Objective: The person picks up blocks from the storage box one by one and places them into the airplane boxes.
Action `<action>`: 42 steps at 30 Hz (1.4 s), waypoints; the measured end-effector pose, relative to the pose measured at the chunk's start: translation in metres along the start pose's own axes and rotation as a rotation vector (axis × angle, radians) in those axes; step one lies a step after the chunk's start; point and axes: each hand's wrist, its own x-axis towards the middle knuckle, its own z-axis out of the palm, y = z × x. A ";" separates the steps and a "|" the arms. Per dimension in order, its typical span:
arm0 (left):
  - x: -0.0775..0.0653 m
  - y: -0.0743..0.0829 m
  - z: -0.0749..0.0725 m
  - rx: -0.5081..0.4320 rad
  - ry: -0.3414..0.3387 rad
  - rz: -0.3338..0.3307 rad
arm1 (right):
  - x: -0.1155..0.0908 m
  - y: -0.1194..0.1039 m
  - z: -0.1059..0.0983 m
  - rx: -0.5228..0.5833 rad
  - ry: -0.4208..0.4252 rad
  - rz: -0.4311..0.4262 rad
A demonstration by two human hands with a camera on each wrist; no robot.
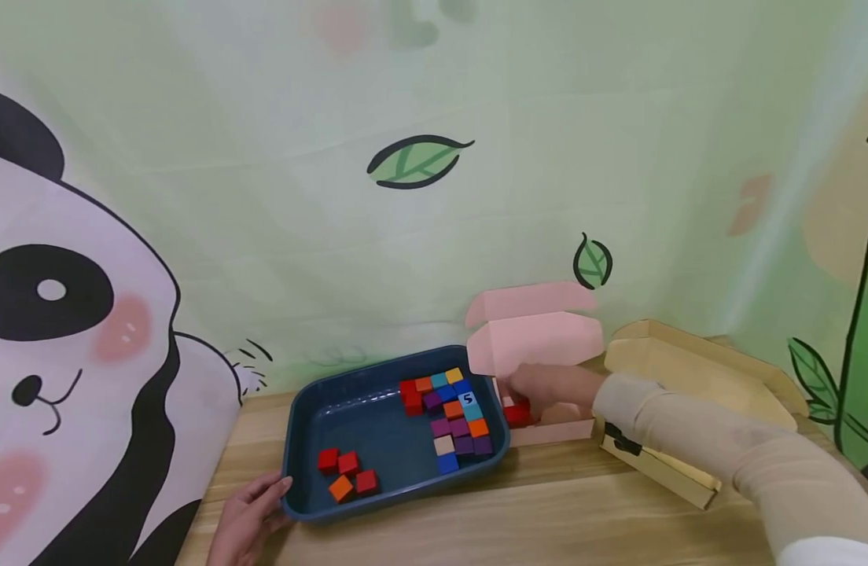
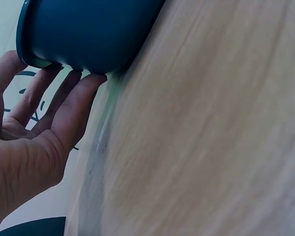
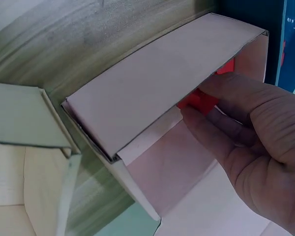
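Observation:
My left hand (image 1: 244, 519) holds the near left corner of a dark blue tray (image 1: 399, 503), the thumb at the rim and the other fingertips against the outer wall (image 2: 88, 34). Red cubes (image 1: 366, 482) and an orange cube (image 1: 340, 489) lie loose at the tray's left. Several multicoloured cubes sit grouped at its right, one marked with a 5 (image 1: 467, 398). Inside an open pink box (image 1: 550, 432), my right hand (image 3: 255, 132) pinches a red cube (image 3: 200, 101) between thumb and fingers. Another red piece (image 3: 226, 67) shows behind it; the box's wall hides part of the inside.
An open yellowish cardboard box (image 1: 660, 472) stands right of the pink box, under the right forearm, with a black item (image 1: 621, 440) at its near wall. The pink lid (image 1: 540, 338) stands raised. A printed cloth (image 1: 299, 196) hangs behind the wooden table (image 1: 540, 511).

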 end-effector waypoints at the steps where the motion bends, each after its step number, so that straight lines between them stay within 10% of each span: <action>1: 0.000 0.000 0.000 0.004 0.000 0.000 | 0.000 0.000 0.001 0.014 0.000 0.006; 29: -0.001 -0.003 0.002 -0.022 -0.006 0.010 | -0.002 -0.007 0.004 0.039 -0.004 0.021; 42: 0.001 -0.002 0.000 -0.012 -0.001 0.022 | 0.000 -0.074 -0.051 -0.041 0.127 -0.022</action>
